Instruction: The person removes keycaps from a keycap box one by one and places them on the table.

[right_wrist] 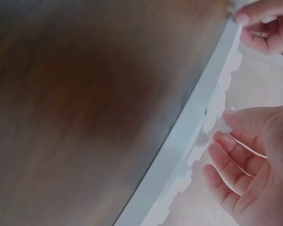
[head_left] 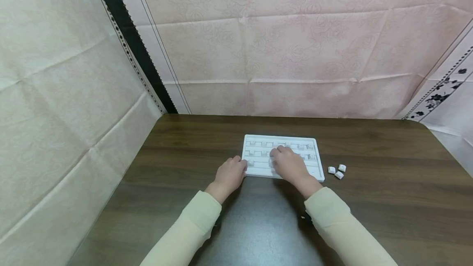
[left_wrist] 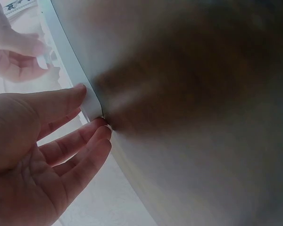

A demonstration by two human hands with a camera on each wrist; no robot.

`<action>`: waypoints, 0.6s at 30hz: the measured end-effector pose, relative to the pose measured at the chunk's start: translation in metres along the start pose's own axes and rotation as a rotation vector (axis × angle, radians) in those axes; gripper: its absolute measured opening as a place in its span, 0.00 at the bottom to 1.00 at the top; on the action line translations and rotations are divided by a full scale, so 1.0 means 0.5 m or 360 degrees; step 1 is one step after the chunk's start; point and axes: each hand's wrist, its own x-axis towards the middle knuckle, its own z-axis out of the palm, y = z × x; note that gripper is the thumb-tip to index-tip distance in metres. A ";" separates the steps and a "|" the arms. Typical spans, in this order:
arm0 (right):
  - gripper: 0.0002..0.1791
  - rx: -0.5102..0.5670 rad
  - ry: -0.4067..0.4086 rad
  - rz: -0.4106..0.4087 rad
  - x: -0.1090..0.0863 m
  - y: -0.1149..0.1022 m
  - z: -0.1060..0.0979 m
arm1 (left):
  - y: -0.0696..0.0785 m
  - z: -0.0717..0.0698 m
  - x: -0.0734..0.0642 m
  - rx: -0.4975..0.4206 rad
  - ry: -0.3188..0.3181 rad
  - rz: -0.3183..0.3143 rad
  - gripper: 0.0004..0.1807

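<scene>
A white tray (head_left: 261, 171) with rows of small white blocks lies on the brown table. My left hand (head_left: 230, 172) grips its near left corner; the left wrist view shows the thumb (left_wrist: 78, 95) on the tray's edge and the other fingers around the corner. Over the middle of the tray, my right hand (head_left: 290, 165) pinches a small white block (right_wrist: 225, 126) between thumb and forefinger, the other fingers loosely bent. From above, that block is blurred and mostly hidden by the hand.
Just right of the tray, three loose white blocks (head_left: 338, 175) lie on the wooden table (head_left: 388, 200). Pale patterned cloth (head_left: 295, 60) hangs behind the table's far edge, and more cloth (head_left: 74, 114) hangs along the left side.
</scene>
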 end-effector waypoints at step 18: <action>0.14 0.0133 -0.0009 0.0413 -0.090 0.193 -0.089 | 0.000 -0.001 0.001 0.0011 -0.0027 -0.0015 0.11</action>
